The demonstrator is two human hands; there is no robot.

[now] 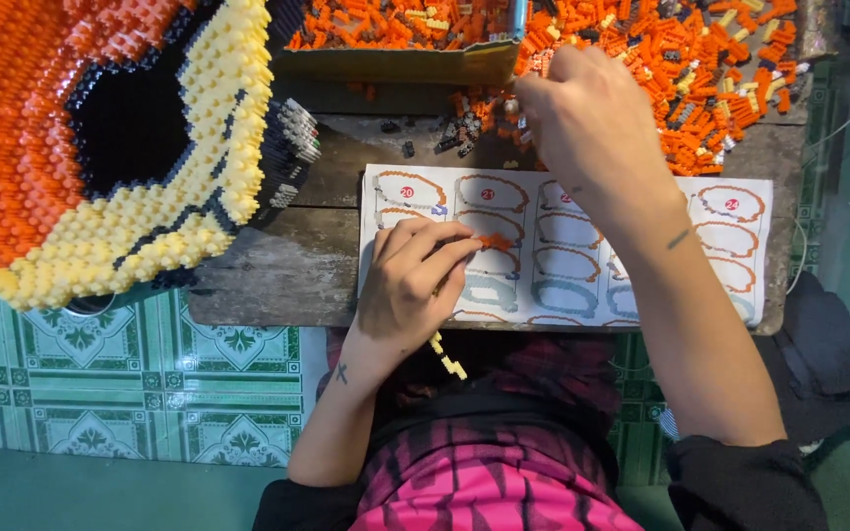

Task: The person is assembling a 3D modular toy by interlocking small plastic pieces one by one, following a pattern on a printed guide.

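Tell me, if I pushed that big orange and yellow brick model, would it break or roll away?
The brick model probably wouldn't roll: it looks wide and knobbly, resting on the wooden table. It seems built from many tiny bricks, so a hard push might snap bits off. Part of it hangs past the table edge, so it could perhaps tip.

Two bare forearms are seen from above, extended away from the body. The left hand (413, 280) is held nearer, palm down, with fingers curled and thumb and fingertips pinched together. The right hand (582, 113) is stretched farther out, its back turned upward and its fingers bent downward. Small dark marks are seen on both forearms near the wrists.
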